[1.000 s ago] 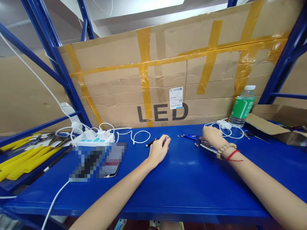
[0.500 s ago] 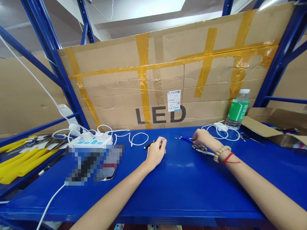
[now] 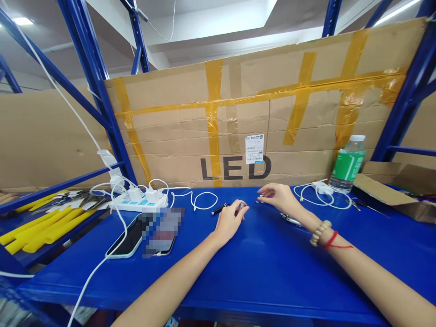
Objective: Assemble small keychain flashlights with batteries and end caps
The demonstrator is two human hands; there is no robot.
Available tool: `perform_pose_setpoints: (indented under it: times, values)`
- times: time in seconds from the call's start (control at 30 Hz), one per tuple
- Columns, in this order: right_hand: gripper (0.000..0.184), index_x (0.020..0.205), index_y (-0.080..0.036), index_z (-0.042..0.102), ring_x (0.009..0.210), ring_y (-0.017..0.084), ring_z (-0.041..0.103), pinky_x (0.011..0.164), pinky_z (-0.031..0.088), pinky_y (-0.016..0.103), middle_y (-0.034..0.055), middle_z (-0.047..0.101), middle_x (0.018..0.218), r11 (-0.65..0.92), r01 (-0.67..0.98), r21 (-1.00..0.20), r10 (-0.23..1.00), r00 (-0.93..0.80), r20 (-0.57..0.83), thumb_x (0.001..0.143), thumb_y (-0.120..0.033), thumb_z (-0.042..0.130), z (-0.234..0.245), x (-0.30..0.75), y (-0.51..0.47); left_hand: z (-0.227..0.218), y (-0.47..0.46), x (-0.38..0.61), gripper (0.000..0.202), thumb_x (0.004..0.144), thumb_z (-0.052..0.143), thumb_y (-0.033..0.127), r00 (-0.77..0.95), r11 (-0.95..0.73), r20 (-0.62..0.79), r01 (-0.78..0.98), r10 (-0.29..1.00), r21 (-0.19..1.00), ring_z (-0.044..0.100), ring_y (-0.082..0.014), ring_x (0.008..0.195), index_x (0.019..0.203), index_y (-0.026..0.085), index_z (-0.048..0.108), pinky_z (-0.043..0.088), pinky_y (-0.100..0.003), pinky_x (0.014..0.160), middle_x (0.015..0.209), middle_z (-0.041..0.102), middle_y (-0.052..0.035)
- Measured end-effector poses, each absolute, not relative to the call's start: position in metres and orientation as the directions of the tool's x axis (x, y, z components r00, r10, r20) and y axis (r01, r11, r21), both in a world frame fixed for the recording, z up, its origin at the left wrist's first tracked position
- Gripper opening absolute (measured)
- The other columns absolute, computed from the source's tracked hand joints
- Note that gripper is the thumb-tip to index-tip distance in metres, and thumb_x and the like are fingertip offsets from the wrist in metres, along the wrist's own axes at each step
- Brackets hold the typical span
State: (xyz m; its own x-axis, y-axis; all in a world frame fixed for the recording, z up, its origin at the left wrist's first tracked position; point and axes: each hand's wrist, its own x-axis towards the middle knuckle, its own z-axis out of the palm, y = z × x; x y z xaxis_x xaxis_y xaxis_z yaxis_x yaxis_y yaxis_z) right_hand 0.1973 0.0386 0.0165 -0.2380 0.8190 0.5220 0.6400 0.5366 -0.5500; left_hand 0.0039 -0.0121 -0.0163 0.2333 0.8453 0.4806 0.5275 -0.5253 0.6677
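Observation:
My left hand [image 3: 229,221] rests on the blue shelf top [image 3: 259,268], fingers curled round a small silvery part at its fingertips. A black pen-like stick [image 3: 218,210] lies just left of it. My right hand [image 3: 276,195] reaches toward the back, its fingers pinching at small dark round bits [image 3: 259,198] on the shelf. A metal tool [image 3: 291,220] lies under my right wrist, which wears a bead bracelet and a red string.
A white power strip [image 3: 141,200] with chargers and white cables sits at the back left, a phone [image 3: 126,239] in front of it. A green-labelled water bottle [image 3: 347,163] and a cardboard box [image 3: 391,193] stand at the right. Yellow strips [image 3: 37,227] lie on the left shelf. A taped cardboard wall closes the back.
My right hand has left the metal tool and moved left and back to the small round bits. My left hand has stayed in place, and the view has tilted up slightly.

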Motion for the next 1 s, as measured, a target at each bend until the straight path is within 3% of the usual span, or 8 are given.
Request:
perform_pose_setpoints:
  times: [0.13,0.3,0.47,0.77,1.0]
  values:
    - [0.024,0.076,-0.014,0.07,0.068,0.019,0.066,0.064,0.054,0.029,0.0069,0.071,0.074,0.594,0.439,-0.674,0.803,-0.278,0.528,0.062,-0.034,0.069,0.012,0.173,0.025,-0.019,-0.008,0.004,0.022,0.086,0.044,0.032,0.262,-0.587,0.531,0.477,0.806,0.655,0.058,-0.0148,0.065,0.087,0.02,0.063,0.044,-0.024,0.067,0.07,0.063,-0.0002]
    - [0.029,0.081,-0.014,0.071,0.076,0.023,0.067,0.071,0.054,0.034,0.0083,0.072,0.082,0.567,0.284,-0.773,0.822,-0.262,0.506,0.062,-0.036,0.067,0.011,0.167,0.021,-0.021,-0.004,0.003,0.022,0.087,0.042,0.029,0.249,-0.615,0.573,0.47,0.78,0.633,0.055,-0.0142,0.064,0.09,0.018,0.062,0.041,-0.024,0.067,0.071,0.06,-0.0003]
    - [0.027,0.084,-0.016,0.072,0.081,0.023,0.066,0.076,0.052,0.033,0.0072,0.072,0.086,0.553,0.295,-0.779,0.832,-0.252,0.495,0.067,-0.036,0.063,0.01,0.168,0.02,-0.021,-0.002,0.003,0.019,0.089,0.038,0.025,0.238,-0.586,0.546,0.477,0.804,0.655,0.053,-0.0136,0.065,0.096,0.02,0.055,0.04,-0.023,0.066,0.07,0.057,0.0013]
    - [0.023,0.074,-0.016,0.069,0.07,0.019,0.064,0.067,0.05,0.03,0.0056,0.07,0.075,0.564,0.325,-0.759,0.823,-0.295,0.485,0.07,-0.038,0.062,0.007,0.166,0.019,-0.022,-0.004,0.004,0.017,0.089,0.038,0.024,0.302,-0.608,0.529,0.444,0.793,0.658,0.054,-0.013,0.065,0.099,0.02,0.052,0.039,-0.022,0.064,0.072,0.058,0.0014]
    - [0.028,0.07,-0.014,0.068,0.062,0.014,0.059,0.062,0.046,0.026,0.0026,0.066,0.064,0.392,0.293,-0.872,0.892,-0.352,0.283,0.064,-0.041,0.067,0.011,0.169,0.019,-0.02,-0.007,0.002,0.02,0.09,0.035,0.023,0.339,-0.641,0.547,0.479,0.765,0.6,0.056,-0.0138,0.068,0.094,0.02,0.054,0.04,-0.023,0.065,0.073,0.059,0.0007]
